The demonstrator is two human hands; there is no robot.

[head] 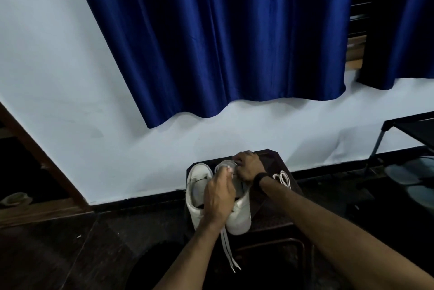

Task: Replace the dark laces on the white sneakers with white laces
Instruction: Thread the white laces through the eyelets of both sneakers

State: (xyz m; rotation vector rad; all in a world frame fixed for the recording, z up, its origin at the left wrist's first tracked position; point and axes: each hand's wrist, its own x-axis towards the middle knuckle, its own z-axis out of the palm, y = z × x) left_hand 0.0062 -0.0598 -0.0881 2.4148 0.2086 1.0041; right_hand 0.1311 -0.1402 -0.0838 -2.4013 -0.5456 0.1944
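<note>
Two white sneakers stand side by side on a dark stool (277, 217). The left sneaker (196, 198) has a dark lace across its eyelets. My left hand (219, 195) lies over the right sneaker (240, 215) and pinches a white lace (227, 249), whose ends hang down off the stool's front. My right hand (249, 166) grips the toe end of the right sneaker, fingers curled round the lace there. A second white lace (283, 178) lies coiled on the stool to the right.
A pale wall with a blue curtain (223, 43) stands behind the stool. A black shelf frame (408, 130) with footwear below stands at the right. A wooden door frame (40, 155) runs down the left. The floor is dark.
</note>
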